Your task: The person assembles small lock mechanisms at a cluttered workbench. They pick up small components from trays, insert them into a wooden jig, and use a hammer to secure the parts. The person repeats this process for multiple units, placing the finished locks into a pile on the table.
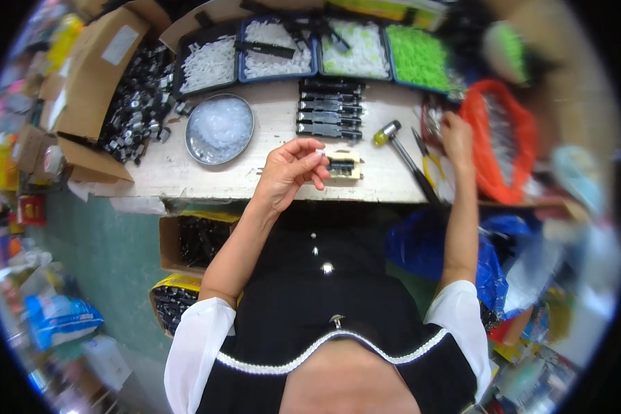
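My left hand [288, 172] is over the front of the table, thumb and forefinger pinched on what looks like a small white piece [321, 151]; its other fingers curl loosely. Just beside and under those fingertips sits a cream-coloured block [352, 174] with a black part [341, 165] in it. Over at the right, my right hand [457, 138] reaches down at a heap of small shiny metal pieces [432, 119], fingers drawn together; whatever lies between them is hidden. Nearby are a hammer [412, 164] with a yellowish head end and yellow-handled pliers [426, 157].
Several black parts [329, 117] lie stacked behind the block. A round metal bowl [220, 129] holds translucent pieces. Trays of white pieces [210, 63] and green pieces [417, 56] line the back. A red bag [528, 148] stands right; a cardboard box [90, 83] with black-and-silver parts stands left.
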`<control>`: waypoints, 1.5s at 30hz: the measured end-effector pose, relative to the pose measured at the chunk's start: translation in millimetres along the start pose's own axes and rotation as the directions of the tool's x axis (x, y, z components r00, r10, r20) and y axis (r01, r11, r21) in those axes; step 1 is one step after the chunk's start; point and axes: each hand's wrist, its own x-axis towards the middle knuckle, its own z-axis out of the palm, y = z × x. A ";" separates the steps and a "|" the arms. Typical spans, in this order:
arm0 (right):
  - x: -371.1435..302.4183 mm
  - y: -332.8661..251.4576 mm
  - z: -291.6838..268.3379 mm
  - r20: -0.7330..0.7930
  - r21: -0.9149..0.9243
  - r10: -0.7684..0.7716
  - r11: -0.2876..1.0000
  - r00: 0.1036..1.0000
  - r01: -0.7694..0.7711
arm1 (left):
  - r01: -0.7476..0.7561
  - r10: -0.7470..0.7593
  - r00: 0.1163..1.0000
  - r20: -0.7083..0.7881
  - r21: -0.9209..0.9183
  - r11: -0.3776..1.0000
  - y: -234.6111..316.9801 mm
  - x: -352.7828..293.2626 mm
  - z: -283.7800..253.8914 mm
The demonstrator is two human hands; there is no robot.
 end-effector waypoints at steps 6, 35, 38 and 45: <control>0.2 -6.3 11.9 0.022 -0.054 -0.039 0.998 0.999 0.040 | -0.015 0.015 1.000 0.004 0.066 0.998 -6.8 -5.4 0.6; -53.8 -191.1 -15.3 0.125 0.513 -0.693 0.658 0.710 0.552 | -0.034 0.027 0.999 0.035 0.217 0.976 -14.5 -17.5 -0.7; -50.3 -194.9 -16.8 0.071 0.642 -0.661 0.603 0.747 0.473 | -0.036 0.036 0.999 0.003 0.233 0.972 -10.9 -21.1 -4.0; -46.5 -198.2 -16.5 0.099 0.665 -0.677 0.590 0.730 0.458 | -0.063 0.055 0.998 0.040 0.251 0.966 -12.4 -20.5 1.0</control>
